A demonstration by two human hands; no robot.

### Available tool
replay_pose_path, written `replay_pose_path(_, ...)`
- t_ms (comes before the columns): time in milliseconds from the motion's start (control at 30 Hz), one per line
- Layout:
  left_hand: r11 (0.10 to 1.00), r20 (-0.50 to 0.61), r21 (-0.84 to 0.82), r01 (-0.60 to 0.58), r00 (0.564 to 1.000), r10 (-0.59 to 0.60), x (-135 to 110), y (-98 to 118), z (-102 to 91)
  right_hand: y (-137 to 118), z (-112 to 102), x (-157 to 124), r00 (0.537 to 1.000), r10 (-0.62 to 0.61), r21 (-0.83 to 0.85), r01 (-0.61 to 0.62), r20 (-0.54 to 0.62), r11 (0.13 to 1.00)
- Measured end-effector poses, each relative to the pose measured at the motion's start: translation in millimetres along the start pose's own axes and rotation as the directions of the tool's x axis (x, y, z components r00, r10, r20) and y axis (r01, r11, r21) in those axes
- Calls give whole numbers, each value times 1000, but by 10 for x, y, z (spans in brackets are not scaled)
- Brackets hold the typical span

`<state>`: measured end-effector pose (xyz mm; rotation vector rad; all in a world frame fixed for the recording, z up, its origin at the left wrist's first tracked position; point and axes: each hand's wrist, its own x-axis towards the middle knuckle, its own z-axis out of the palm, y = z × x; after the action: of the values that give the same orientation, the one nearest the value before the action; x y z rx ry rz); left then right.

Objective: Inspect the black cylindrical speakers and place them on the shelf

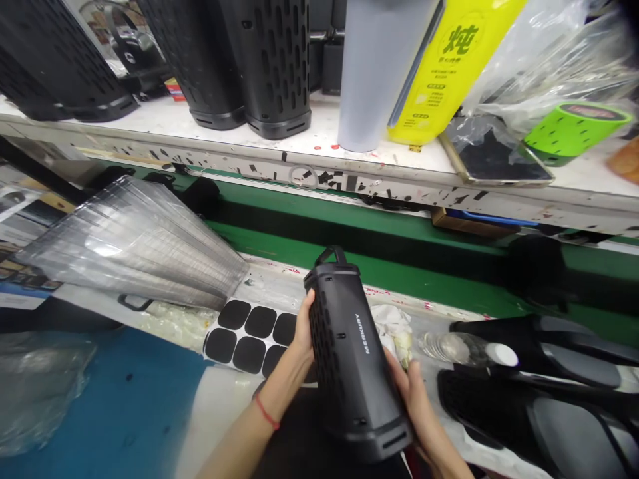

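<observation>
I hold a black, oblong speaker housing [355, 359] with a perforated side, white lettering and a small carry loop at its far end. My left hand [301, 332] grips its left side, a red string around the wrist. My right hand [415, 399] cups its lower right side from beneath. The housing tilts away from me over the bench. A sheet of black rounded pads [252, 336] lies just left of my left hand.
A stack of clear plastic trays [134, 243] leans at the left above a blue mat [124, 406]. Black and grey shell parts [544, 386] lie at the right. The upper shelf [319, 143] carries black speaker housings [269, 66], a grey cylinder, a yellow package [449, 66] and green tape [574, 130].
</observation>
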<state>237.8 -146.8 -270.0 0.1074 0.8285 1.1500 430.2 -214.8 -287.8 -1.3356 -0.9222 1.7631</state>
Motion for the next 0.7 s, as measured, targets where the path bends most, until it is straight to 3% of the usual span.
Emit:
replay_pose_path(133, 990, -68, 132, -55, 996, 64, -14, 61, 28, 92, 56, 63, 995, -58, -43, 61, 80, 997)
replay_pose_path(267, 948, -79, 266, -174, 976, 202, -114, 73, 181, 26, 180, 130, 989, -141, -113, 146, 51, 983)
replay_pose_path(433, 857, 63, 389, -337, 938, 340, -357, 61, 340, -92, 348, -49, 982, -186, -194, 177, -29, 965)
replay_pose_path(500, 829, 167, 385, -407, 914, 371, -482, 50, 381, -107, 368, -155, 974, -224, -210, 211, -43, 955)
replay_pose_path(600, 775, 406, 315, -548, 816, 412, -572, 53, 458, -140, 335, -199, 928, -364, -242, 337, -77, 910)
replay_pose_path(700, 770, 392, 312, -557, 813, 430, -539, 79, 551, -196, 291, -131, 910, -401, -242, 367, -106, 898)
